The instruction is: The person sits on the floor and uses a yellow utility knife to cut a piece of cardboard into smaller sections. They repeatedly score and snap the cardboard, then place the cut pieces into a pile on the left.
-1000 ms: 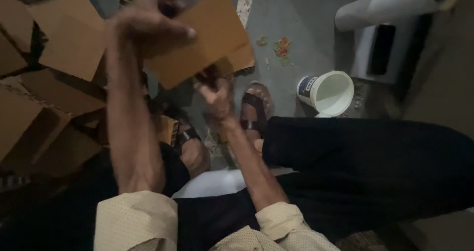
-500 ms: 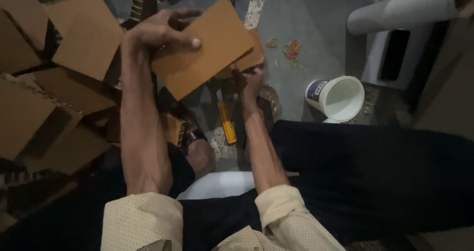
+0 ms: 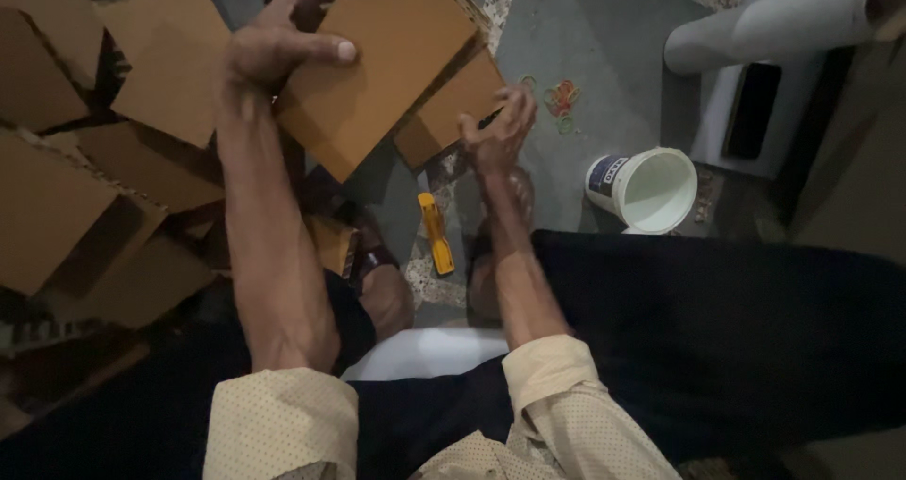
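My left hand (image 3: 283,38) grips the top-left edge of a brown cardboard sheet (image 3: 377,60), thumb pressed on its face. My right hand (image 3: 498,131) holds the lower right edge of a second cardboard piece (image 3: 453,102) lying under the first. Both pieces are held up above the floor, tilted. A yellow utility knife (image 3: 435,233) lies on the floor below them, between my feet, touched by neither hand.
Piles of brown cardboard pieces (image 3: 104,159) cover the floor at the left. A white plastic bucket (image 3: 651,189) stands to the right. Coloured rubber bands (image 3: 562,95) lie on the grey floor. A white roll (image 3: 764,27) and a dark phone (image 3: 751,110) sit far right.
My right hand has let go of the yellow knife, which now lies on the floor, and has risen to the cardboard's edge. The cardboard has shifted up and to the right.
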